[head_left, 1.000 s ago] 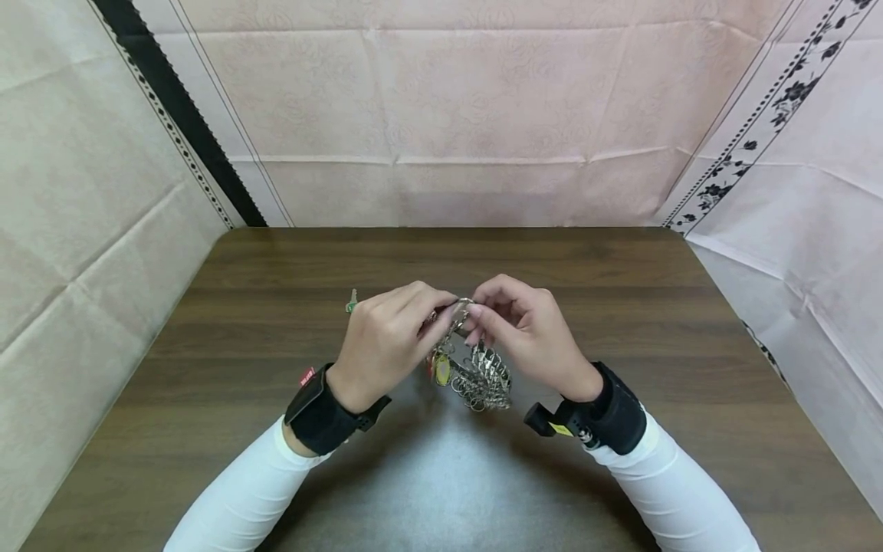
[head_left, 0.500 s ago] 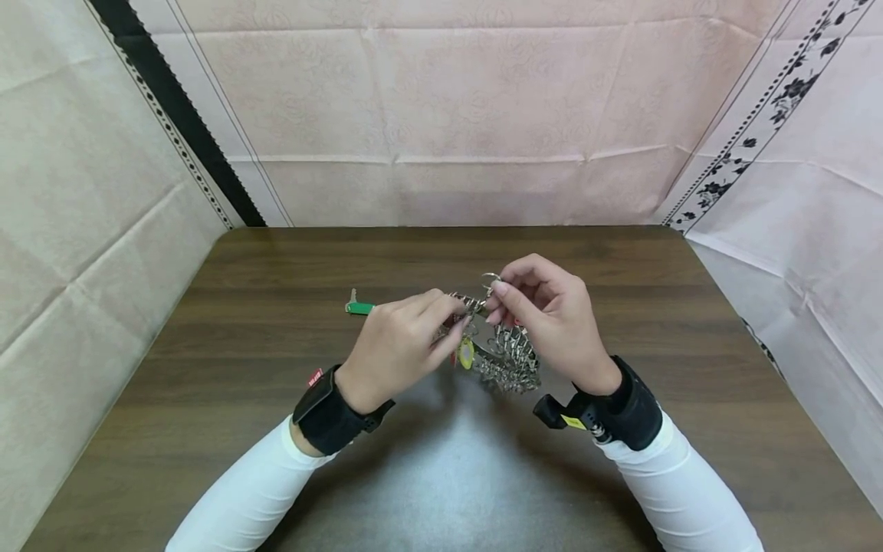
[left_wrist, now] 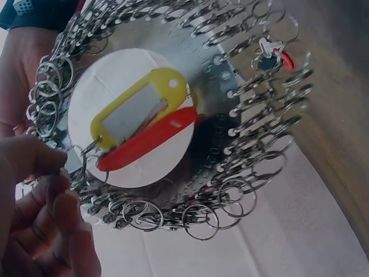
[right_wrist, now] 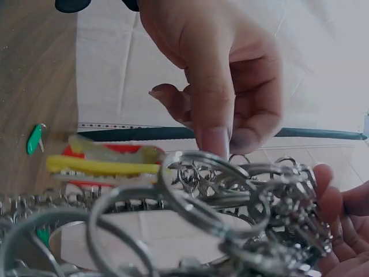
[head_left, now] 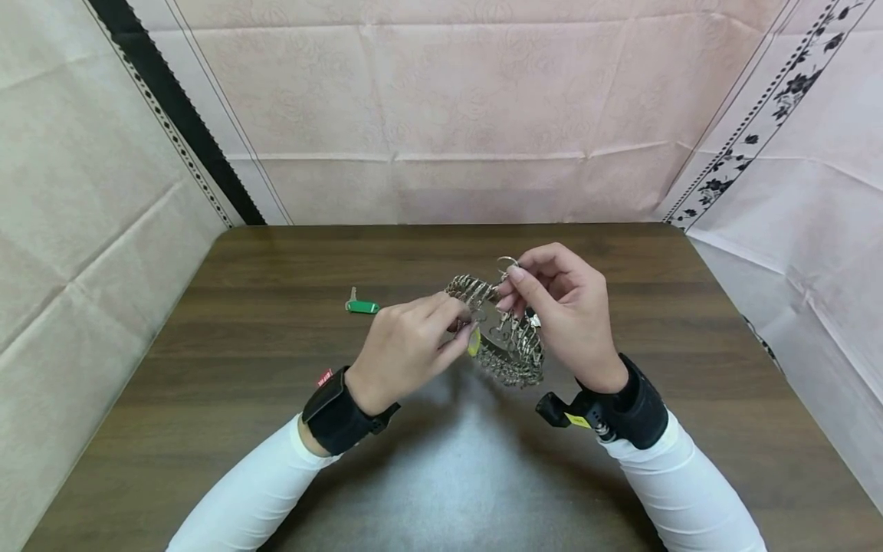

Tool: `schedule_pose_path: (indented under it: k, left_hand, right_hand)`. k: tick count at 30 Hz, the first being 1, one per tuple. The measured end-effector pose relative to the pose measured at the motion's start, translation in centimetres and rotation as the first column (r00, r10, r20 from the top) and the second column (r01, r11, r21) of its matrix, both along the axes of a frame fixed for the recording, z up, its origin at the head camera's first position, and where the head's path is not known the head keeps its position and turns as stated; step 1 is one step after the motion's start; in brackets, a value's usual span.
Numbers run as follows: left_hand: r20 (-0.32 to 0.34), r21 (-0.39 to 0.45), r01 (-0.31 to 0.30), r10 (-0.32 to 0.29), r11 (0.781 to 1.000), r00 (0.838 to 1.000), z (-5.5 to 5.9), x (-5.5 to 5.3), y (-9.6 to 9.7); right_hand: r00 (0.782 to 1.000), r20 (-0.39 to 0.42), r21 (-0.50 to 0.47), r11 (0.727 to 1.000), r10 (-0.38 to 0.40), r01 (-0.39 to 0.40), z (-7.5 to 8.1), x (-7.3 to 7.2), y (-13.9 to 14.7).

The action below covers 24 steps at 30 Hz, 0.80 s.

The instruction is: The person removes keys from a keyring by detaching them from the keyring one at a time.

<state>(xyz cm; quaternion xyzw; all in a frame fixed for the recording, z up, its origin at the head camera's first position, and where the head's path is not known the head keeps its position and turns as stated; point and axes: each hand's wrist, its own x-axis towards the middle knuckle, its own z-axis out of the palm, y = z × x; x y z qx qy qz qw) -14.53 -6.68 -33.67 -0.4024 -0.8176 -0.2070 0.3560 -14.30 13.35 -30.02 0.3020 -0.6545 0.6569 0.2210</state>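
A round metal key holder, ringed with clips and split rings, is held up tilted between both hands in the head view. The left hand pinches at its left side, where a small split ring shows at the fingertips. Beside those fingertips a yellow key tag and a red key tag lie across the holder's open middle. The right hand pinches a split ring at the upper right of the rim. Its fingertips are partly hidden behind the metal in the right wrist view.
A green key tag with a key lies on the wooden table, left of the hands. A small red-and-white piece shows by the holder's rim. Pale patterned cloth stands behind and at both sides.
The right hand has moved up and right, the left slightly right. The key holder has spread and lifted between them, and the green key tag has come out from behind the left hand.
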Motion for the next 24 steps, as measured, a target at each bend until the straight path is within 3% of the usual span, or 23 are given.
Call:
schedule_pose_path:
  k: [8,17,24]
  left_hand:
    - [0.027,0.041,-0.079,0.078,0.996,0.997,-0.22,-0.23,0.01]
    - [0.151,0.092,-0.052,0.038,0.994,0.988,-0.64,-0.68,0.13]
    - [0.200,0.119,-0.044,0.019,0.992,0.980,-0.75,-0.84,0.19]
  right_hand:
    - [1.000,-0.008,-0.015,1.000,-0.007,0.007,0.06,0.13,0.02]
    - [0.999,0.033,0.011,1.000,-0.007,0.006,-0.13,0.33,-0.20]
    - [0.999,0.054,0.008,1.000,0.003,-0.003,-0.13,0.46,-0.42]
